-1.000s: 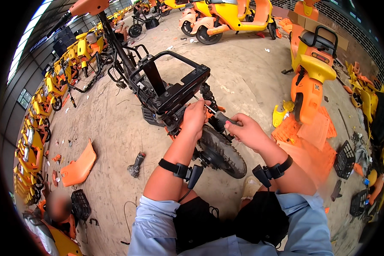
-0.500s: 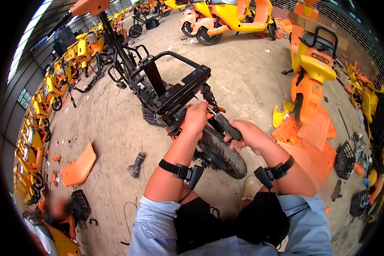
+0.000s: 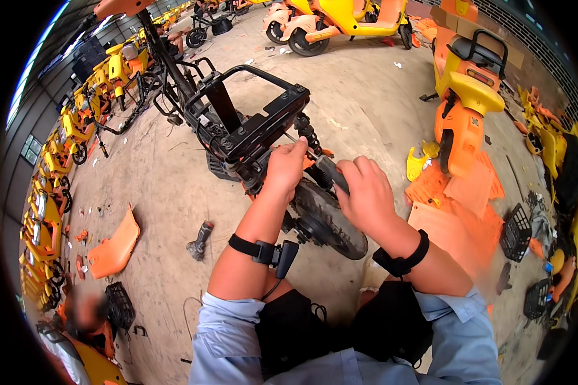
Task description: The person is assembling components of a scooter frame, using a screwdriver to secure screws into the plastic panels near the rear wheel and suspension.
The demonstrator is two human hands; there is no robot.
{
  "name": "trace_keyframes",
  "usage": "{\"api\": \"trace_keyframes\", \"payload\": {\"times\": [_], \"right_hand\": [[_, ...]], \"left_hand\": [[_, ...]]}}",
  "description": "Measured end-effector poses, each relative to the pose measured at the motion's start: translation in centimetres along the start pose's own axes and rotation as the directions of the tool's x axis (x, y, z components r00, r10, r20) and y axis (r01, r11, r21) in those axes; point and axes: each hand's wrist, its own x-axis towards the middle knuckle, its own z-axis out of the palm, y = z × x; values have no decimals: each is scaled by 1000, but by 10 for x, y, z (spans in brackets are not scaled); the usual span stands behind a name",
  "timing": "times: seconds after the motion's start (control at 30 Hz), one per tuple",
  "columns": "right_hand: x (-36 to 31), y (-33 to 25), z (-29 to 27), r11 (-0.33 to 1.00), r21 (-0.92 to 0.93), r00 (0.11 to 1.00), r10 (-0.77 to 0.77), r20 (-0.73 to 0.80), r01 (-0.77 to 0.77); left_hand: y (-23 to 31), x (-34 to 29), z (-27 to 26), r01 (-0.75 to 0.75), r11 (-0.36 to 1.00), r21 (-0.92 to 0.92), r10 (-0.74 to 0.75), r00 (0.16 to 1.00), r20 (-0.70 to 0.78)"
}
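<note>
A screwdriver point(image 3: 332, 173) with a dark handle and thin metal shaft slants up and left toward the rear of a stripped black scooter frame point(image 3: 260, 131). My right hand point(image 3: 368, 192) is closed round its handle. My left hand point(image 3: 285, 168) is closed at the shaft, fingers pinched near the frame's lower rear edge. The screwdriver's tip reaches the frame beneath the rack, where what it meets is too small to make out. Beside my hands stands a black coil shock absorber point(image 3: 308, 133). Below them is the rear wheel point(image 3: 331, 218) with its dirty tyre.
A grey and black power tool point(image 3: 200, 241) lies on the floor at left, near an orange panel point(image 3: 114, 245). Orange panels point(image 3: 459, 221) and a yellow-orange scooter point(image 3: 464, 106) are at right. Another person point(image 3: 90, 314) is at lower left. Yellow scooters point(image 3: 77, 128) line the left wall.
My right hand has turned over the screwdriver handle, its back now facing up with the fingers wrapped over. My left hand stays at the shaft. The whole view has shifted slightly.
</note>
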Motion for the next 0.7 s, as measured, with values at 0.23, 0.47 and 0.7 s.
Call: {"api": "trace_keyframes", "payload": {"times": [0.23, 0.47, 0.7], "right_hand": [[20, 17, -16, -61, 544, 520, 224, 824, -837], [6, 11, 6, 811, 461, 932, 286, 223, -359], [10, 16, 16, 669, 503, 833, 381, 401, -548]], "left_hand": [[-2, 4, -2, 49, 993, -106, -44, 998, 47], [-1, 4, -2, 50, 990, -135, -42, 997, 59], [-8, 15, -8, 40, 987, -157, -32, 998, 51]]}}
